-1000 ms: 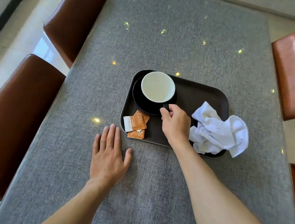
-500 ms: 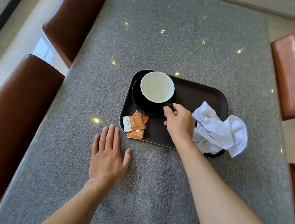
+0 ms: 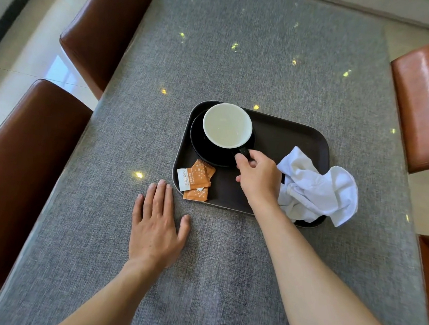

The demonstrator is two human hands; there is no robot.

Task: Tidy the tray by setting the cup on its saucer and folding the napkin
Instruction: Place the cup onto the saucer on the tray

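Napkin first, by size: the crumpled white cloth napkin (image 3: 316, 188) slumps over the near right rim of the dark rectangular tray (image 3: 288, 127); soft and limp, best taken by its corners. My white-lined black cup (image 3: 227, 125) sits on the black saucer (image 3: 197, 141) at far left, rigid and breakable. My right hand (image 3: 258, 178) pinches its handle; my left hand (image 3: 156, 224) lies flat on the grey surface (image 3: 224, 278), fingers (image 3: 158, 194) spread.

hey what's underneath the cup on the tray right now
A black saucer shows under the cup, its rim visible on the left and near sides, on the dark tray. The saucer's middle is covered by the cup, so contact there cannot be seen.
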